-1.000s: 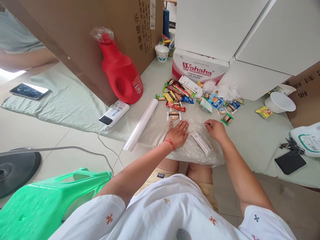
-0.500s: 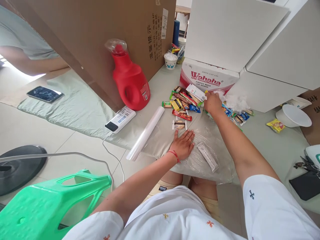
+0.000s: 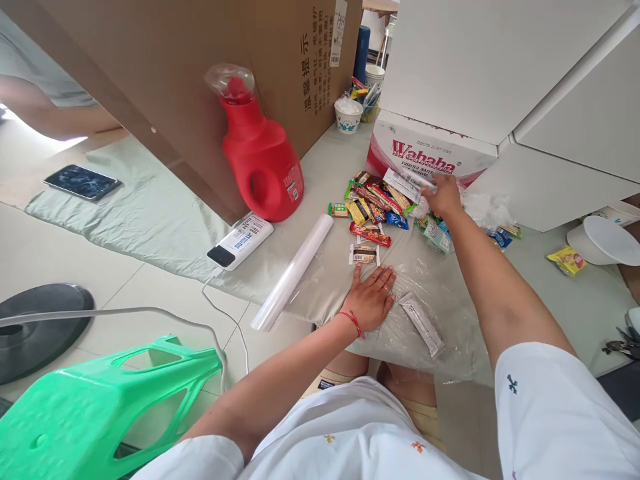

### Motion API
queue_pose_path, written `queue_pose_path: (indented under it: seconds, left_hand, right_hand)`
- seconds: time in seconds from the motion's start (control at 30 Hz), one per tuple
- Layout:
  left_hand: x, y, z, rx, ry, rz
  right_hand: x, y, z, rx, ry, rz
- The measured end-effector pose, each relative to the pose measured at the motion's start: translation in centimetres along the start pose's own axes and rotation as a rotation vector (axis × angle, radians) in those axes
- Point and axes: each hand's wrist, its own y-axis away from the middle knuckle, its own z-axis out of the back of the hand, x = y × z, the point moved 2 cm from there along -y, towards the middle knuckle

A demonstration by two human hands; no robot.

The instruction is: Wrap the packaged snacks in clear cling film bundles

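My left hand (image 3: 371,299) lies flat with its fingers spread, on or beside a clear plastic sheet (image 3: 457,320). Just beyond its fingertips is a white-edged wrapped biscuit (image 3: 365,255). To its right, a long white wrapped snack stick (image 3: 421,325) rests on the plastic. Over the far side of the snack heap, my right hand (image 3: 446,195) is closed on a narrow white packet (image 3: 417,179); the exact kind is unclear. Around it are a red-wrapped snack (image 3: 370,234), a yellow packet (image 3: 359,212), a blue packet (image 3: 397,221) and a pale green packet (image 3: 437,237).
A roll of clear film (image 3: 293,273) and a power bank (image 3: 241,241) lie left of my left hand. Behind them stands a red jug (image 3: 265,163) against a large carton (image 3: 190,80). A Wahaha box (image 3: 430,150) backs the heap. A green stool (image 3: 75,407) is at lower left.
My right hand has lifted slightly from the heap, and a narrow white packet now shows in its fingers. The pale green packet is more exposed. My left hand stays flat in place.
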Motion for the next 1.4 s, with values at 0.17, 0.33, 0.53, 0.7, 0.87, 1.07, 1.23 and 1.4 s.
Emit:
queue_pose_path:
  seconds: [0.17,0.33,0.53,0.7,0.87,1.07,1.23,1.4]
  left_hand:
    - [-0.1,0.0,0.2,0.009,0.013,-0.002]
    - [-0.2,0.0,0.3,0.02,0.012,0.007]
    - [-0.2,0.0,0.3,0.023,0.027,0.004]
    - [-0.2,-0.1,0.3,0.026,0.048,0.005]
    - [-0.2,-0.2,0.4,0.053,0.02,0.019]
    - [-0.4,-0.3,0.7,0.059,-0.012,0.036]
    - [-0.3,-0.2,0.9,0.014,0.06,0.04]
    - [0.5,-0.2,0.9,-0.05,0.208,0.057]
  right_hand:
    - [5.5,2.4,-2.5,0.118,0.1,0.125]
    - [8.8,2.0,-3.5,0.282,0.166,0.066]
    - [5.7,8.0,1.4,0.146,0.01,0.027]
    - [0.5,22.8,3.8,0.121,-0.326,-0.042]
    - [-1.8,33.2,1.9,0.164,-0.441,-0.253]
    - [-2.3,34.4,0.0,0.297,-0.388,-0.225]
    - [-4.2,30.9,0.4,0.046,-0.166,-0.336]
    - [-4.2,27.9,-1.2,0.27,-0.118,-0.234]
